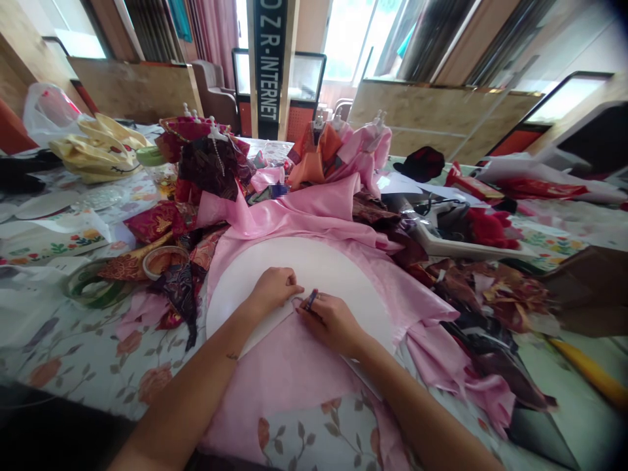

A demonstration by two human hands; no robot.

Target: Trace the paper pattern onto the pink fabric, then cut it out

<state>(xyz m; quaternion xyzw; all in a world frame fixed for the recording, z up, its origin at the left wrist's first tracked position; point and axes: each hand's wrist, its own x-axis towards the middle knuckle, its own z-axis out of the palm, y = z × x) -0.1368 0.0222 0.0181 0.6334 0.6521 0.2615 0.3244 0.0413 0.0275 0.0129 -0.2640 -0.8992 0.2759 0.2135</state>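
While right hand (331, 322) pinches maybe a blue pen (311, 299), banner (268, 65) reads R-INTERNET

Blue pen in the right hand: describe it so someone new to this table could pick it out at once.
On the floral tablecloth, find the pink satin cloth with a white round board lying on it. Near the board's lower edge, the right hand holds the blue pen, close beside the left hand. It is the thin blue stick in the fingers, standing out against the pink and white around it.

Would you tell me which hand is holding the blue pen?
The right hand holds the pen; the left hand holds nothing and rests on the white circle.
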